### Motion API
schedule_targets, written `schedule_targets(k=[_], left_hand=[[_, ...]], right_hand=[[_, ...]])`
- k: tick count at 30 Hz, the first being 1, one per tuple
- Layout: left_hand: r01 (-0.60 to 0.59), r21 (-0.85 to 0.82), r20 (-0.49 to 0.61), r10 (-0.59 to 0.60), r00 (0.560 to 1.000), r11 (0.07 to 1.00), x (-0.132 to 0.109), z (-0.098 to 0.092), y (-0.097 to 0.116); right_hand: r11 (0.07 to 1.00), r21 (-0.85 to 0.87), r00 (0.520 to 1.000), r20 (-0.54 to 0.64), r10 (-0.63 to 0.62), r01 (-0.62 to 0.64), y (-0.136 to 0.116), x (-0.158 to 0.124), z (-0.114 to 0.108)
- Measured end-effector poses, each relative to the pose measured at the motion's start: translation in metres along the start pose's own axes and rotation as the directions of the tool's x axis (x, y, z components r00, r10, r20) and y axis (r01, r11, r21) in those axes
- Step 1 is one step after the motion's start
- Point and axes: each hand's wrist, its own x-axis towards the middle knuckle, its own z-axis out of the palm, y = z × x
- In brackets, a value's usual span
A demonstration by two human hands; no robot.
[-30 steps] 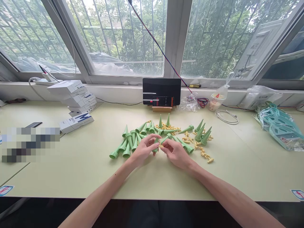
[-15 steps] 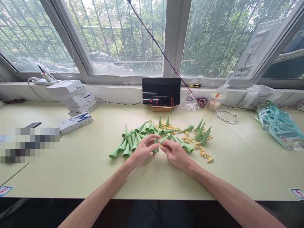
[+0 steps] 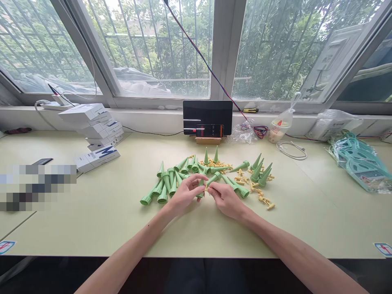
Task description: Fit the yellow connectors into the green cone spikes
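Observation:
My left hand (image 3: 186, 192) is closed around a green watering spike (image 3: 201, 183), whose lower part is partly covered by the fingers. Close beside it, my right hand (image 3: 227, 199) pinches a small yellow T-shaped valve (image 3: 206, 188) against the spike's side; whether it sits in a hole there I cannot tell. Left of the hands lies a cluster of green spikes (image 3: 165, 179), some tilted with their threaded open ends toward me. Several spikes stand point-up on the right, among them one spike (image 3: 264, 176) near loose yellow valves (image 3: 266, 201). Behind the hands is a yellow valve pile (image 3: 225, 164).
A phone (image 3: 210, 130) leans on a black screen (image 3: 207, 114) at the back. White boxes (image 3: 101, 126) are stacked at left. Toward the right are a bagged cup (image 3: 279, 128), a coiled cable (image 3: 291, 150) and teal plastic parts in wrapping (image 3: 361, 161).
Both hands stay almost in the same place. The yellow valve at the fingertips looks turned slightly more upright.

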Motion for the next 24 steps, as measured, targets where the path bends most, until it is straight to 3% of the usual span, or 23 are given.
schedule_targets(k=[24], left_hand=[[-0.006,-0.087,-0.013,0.005,1.0,0.996,0.0012,-0.0013,-0.0015]], right_hand=[[0.999,0.051,1.0,-0.01,0.007,-0.006,-0.0019,0.0012,0.0014]])
